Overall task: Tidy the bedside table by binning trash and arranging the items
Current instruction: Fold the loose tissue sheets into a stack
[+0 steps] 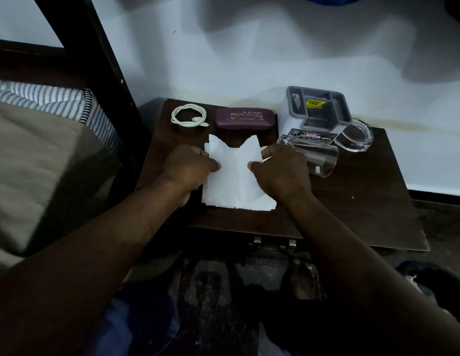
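While the white paper point(234, 181) lies between them, long axis pointing away from the person, left hand point(190, 170) and right hand point(280, 173) each pinch one side (neither nearer).

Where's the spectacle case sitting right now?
In the head view, the maroon spectacle case lies at the back edge of the table, between the coiled white cable on its left and the grey organizer on its right, beyond the white paper.

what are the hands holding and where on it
Both hold the paper: the left hand pinches its left edge, the right hand its right edge, thumbs on top.
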Demonstrator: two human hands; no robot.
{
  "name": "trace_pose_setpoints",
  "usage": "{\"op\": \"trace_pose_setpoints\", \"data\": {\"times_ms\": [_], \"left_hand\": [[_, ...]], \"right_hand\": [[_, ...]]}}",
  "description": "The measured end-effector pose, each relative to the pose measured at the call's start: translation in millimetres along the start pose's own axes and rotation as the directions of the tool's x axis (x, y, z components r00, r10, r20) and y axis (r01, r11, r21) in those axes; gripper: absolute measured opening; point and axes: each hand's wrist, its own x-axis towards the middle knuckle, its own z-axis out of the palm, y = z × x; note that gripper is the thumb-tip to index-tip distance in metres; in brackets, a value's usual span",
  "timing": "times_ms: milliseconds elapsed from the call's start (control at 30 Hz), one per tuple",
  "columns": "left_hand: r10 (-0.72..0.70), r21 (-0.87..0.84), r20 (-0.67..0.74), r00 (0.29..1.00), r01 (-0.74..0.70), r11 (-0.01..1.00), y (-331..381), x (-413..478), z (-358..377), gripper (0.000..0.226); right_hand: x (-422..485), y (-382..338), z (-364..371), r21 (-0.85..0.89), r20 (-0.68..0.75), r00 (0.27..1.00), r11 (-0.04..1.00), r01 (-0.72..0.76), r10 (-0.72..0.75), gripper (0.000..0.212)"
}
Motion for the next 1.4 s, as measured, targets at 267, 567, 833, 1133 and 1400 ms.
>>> {"op": "trace_pose_setpoints", "data": {"times_ms": [267,567,833,1133,1400], "left_hand": [[0.049,0.114,-0.078,0.996,-0.04,0.993,-6,3,-2,0.041],[-0.135,-0.21,0.156,0.979,0.166,0.964,3,-4,9,0.02],[-0.086,-0.173,0.14,0.986,0.11,0.979,6,-11,22,0.016],[0.063,-0.477,0.386,0.92,0.141,0.868,38,-21,3,0.044],[0.135,-0.565,0.474,0.87,0.183,0.804,55,-25,2,0.043]], "right_hand": [[-2,11,-9,-0.074,0.025,1.0,0.997,0.012,-0.01,0.036],[-6,19,-11,-0.222,0.127,0.991,0.973,0.06,-0.032,0.043],[-8,21,-14,-0.224,0.208,0.978,0.972,0.069,-0.021,0.063],[-3,6,-50,0.555,0.441,0.896,0.771,-0.314,0.047,0.04],[-7,5,-73,0.827,0.557,0.815,0.195,-0.527,-0.159,0.042]]}}
